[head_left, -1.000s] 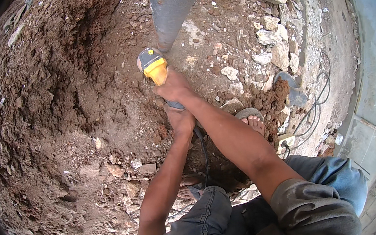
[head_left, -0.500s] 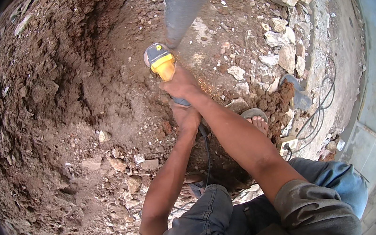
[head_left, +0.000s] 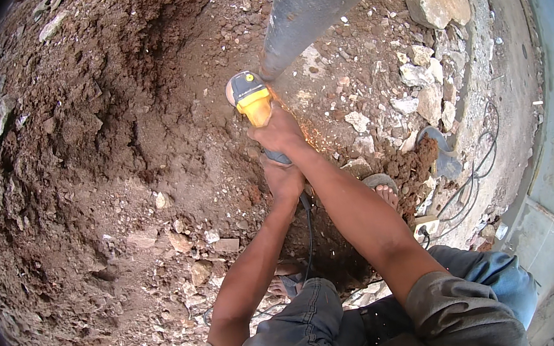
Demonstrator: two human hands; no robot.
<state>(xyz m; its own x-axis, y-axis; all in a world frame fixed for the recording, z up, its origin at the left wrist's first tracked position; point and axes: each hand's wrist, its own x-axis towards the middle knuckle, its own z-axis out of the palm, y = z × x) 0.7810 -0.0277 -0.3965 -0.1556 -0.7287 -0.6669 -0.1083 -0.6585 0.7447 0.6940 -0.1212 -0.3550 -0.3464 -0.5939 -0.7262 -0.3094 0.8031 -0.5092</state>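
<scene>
A: What is at the center of the frame?

B: A yellow-and-dark-gray angle grinder (head_left: 255, 106), a round yellow spot on its head, held low at the foot of a gray pole (head_left: 332, 8). Orange sparks (head_left: 312, 139) spray back beside the right forearm.

A: And the grip?

B: The right hand (head_left: 280, 130) has its fingers clamped around the yellow body; the left hand (head_left: 283, 178), just behind, is closed on the rear handle. A black cord (head_left: 311, 235) trails from it toward the worker's legs. Whether the disc touches the pole cannot be told.

A: The setting?

B: Loose brown soil (head_left: 175, 144), banked rough at left, strewn with pale stones (head_left: 430, 104) at right. A large tan rock (head_left: 436, 1) lies near a strip of gray concrete (head_left: 546, 172).

A: Anything holding something else?

B: A cream socket block (head_left: 427, 223), a black plug (head_left: 423, 230) seated in it, near a loosely looped dark cable (head_left: 475, 182).
</scene>
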